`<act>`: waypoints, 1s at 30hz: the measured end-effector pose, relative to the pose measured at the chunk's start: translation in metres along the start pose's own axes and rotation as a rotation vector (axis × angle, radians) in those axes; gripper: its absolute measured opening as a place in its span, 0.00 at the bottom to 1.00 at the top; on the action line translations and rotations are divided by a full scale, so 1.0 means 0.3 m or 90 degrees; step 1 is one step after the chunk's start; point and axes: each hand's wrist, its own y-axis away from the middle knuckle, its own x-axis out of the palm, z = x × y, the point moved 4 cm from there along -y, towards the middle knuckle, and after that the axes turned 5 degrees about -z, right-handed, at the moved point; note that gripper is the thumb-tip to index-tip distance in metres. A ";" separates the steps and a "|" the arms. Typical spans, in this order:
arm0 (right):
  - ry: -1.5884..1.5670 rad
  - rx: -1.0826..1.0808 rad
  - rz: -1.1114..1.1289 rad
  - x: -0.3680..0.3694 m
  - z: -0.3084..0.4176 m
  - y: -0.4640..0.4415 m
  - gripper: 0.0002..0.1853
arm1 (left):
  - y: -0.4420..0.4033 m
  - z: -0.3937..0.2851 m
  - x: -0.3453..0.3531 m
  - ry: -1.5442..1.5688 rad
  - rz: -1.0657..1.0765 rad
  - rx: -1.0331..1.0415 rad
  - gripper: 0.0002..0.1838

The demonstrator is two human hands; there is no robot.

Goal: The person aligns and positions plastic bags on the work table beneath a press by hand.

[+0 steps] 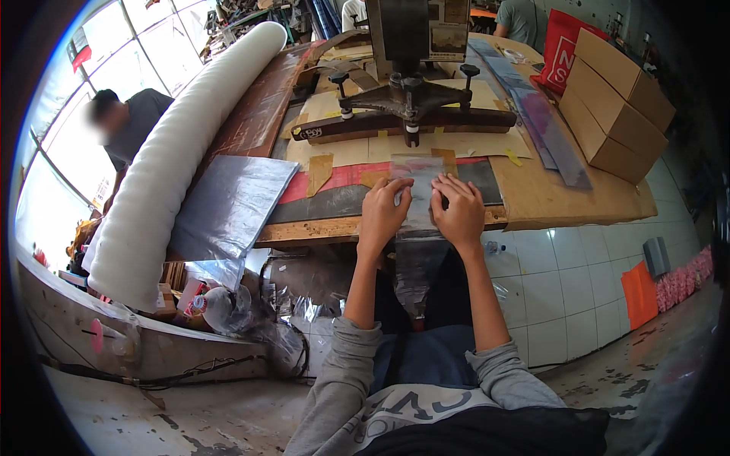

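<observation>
A strip of clear plastic film (420, 216) lies over the table edge and hangs down toward my lap. My left hand (386, 213) is at its left side, thumb and forefinger closed in a pinch on the film. On the right side, my right hand (459, 209) curls in the same way, its thumb meeting the forefinger at the film. Just beyond my fingers stands a heavy press (408, 83) with a long dark bar (456, 121) above the tabletop. The far end of the film lies flat in front of the bar.
A thick white foam roll (182, 152) lies along the left, beside a stack of plastic sheets (236, 197). Cardboard boxes (612, 114) and a red bag (566, 49) stand at the right. A person (137, 125) is at far left, another (517, 23) at the back.
</observation>
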 end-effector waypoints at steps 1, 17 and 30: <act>0.000 0.000 0.001 0.000 0.000 0.001 0.12 | 0.001 -0.001 -0.001 -0.004 0.002 -0.004 0.11; 0.013 -0.008 0.006 0.001 0.005 -0.006 0.12 | -0.001 -0.001 -0.002 -0.025 0.018 -0.028 0.11; 0.015 -0.009 0.014 0.001 0.003 -0.005 0.12 | 0.001 -0.003 -0.002 -0.019 0.004 -0.025 0.11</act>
